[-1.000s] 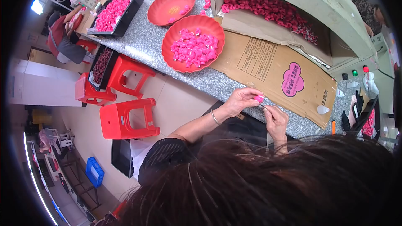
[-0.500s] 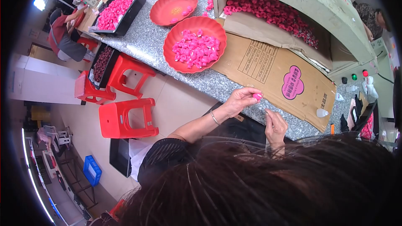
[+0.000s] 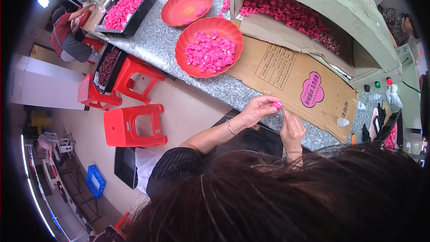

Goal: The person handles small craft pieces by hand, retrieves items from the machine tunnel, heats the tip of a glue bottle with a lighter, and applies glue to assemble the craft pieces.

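Observation:
My left hand (image 3: pixel 259 111), with a bracelet on its wrist, pinches a small glossy pink piece (image 3: pixel 277 105) between thumb and fingertips above the table's front edge. My right hand (image 3: pixel 292 130) is closed in a pinch, its fingertips right beside the pink piece; whatever they hold is too small to make out. Beneath the hands is a flattened cardboard sheet (image 3: pixel 286 74) with a pink printed label. To the left stands a red scalloped bowl (image 3: pixel 182 62) with many similar pink pieces (image 3: pixel 210 53) in it.
A second red bowl (image 3: pixel 172 11) holds a few pink pieces. Dark red-pink pieces (image 3: pixel 286 11) fill a shelf compartment ahead. A black tray (image 3: pixel 134 26) of pink pieces stands far left. Red stools (image 3: pixel 118 127) are on the floor. A small white bottle (image 3: pixel 342 122) lies at right. Another person works far left.
My right hand has moved up and left, bringing its fingertips against or close beside the pink piece. My left hand keeps its pinch on the piece, nearly in place.

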Demonstrator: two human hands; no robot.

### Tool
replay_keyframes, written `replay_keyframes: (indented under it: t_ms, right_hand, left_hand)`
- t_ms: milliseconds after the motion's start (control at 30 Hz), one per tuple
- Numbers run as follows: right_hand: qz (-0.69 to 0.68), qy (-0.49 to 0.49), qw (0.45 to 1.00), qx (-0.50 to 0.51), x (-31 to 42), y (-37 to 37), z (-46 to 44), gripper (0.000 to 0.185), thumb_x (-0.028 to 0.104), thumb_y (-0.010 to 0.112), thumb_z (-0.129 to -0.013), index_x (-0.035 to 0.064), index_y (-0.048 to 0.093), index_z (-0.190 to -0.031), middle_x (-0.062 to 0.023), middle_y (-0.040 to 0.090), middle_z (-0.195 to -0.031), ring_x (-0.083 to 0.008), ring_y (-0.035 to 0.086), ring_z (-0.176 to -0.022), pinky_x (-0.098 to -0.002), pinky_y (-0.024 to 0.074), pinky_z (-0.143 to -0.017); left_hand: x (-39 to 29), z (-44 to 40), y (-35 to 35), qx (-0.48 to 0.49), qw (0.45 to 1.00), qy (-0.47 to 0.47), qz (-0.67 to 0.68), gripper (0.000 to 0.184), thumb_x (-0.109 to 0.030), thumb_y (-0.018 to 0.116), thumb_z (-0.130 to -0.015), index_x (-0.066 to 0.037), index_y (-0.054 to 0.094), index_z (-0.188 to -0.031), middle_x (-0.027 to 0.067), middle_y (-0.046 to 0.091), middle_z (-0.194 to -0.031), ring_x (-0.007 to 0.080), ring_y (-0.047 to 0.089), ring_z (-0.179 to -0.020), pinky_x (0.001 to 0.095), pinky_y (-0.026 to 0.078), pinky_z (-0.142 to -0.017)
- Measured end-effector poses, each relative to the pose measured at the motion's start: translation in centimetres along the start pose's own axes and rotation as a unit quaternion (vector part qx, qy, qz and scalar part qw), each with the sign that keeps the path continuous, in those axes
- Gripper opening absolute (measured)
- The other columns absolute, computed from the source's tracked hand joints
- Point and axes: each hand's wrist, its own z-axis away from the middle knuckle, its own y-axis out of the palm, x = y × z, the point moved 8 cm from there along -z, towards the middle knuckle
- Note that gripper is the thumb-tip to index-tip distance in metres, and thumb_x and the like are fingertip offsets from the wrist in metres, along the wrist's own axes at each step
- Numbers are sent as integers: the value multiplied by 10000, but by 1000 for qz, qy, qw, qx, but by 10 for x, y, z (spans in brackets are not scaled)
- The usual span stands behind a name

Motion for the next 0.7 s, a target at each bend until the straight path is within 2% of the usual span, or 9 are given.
replay_keyframes:
  t_ms: [333,433,700]
  right_hand:
    - [18,-21,1000,-3,-1,0,1,309,-70,647,-732,3,642,-1032,-102,610,-721,-242,608,-604,-339,490,-544]
    - [30,13,999,18,-2,2,5,284,-64,646,-733,2,643,-1009,-110,614,-733,-250,609,-597,-339,486,-538]
    - [-141,77,983,86,-22,3,-3,96,-17,640,-772,6,641,-865,-125,592,-690,-273,598,-587,-347,466,-534]
  left_hand:
    - [0,0,1,-3,1000,0,-31,279,16,601,-856,8,577,-1134,118,618,-1081,181,601,-1020,321,498,-907]
    - [0,0,-1,-14,998,12,-63,284,36,611,-841,12,586,-1123,117,625,-1066,174,606,-1005,312,500,-901]
    - [0,2,0,-6,994,21,-104,293,46,623,-830,33,591,-1121,100,632,-1050,150,609,-980,266,496,-886]
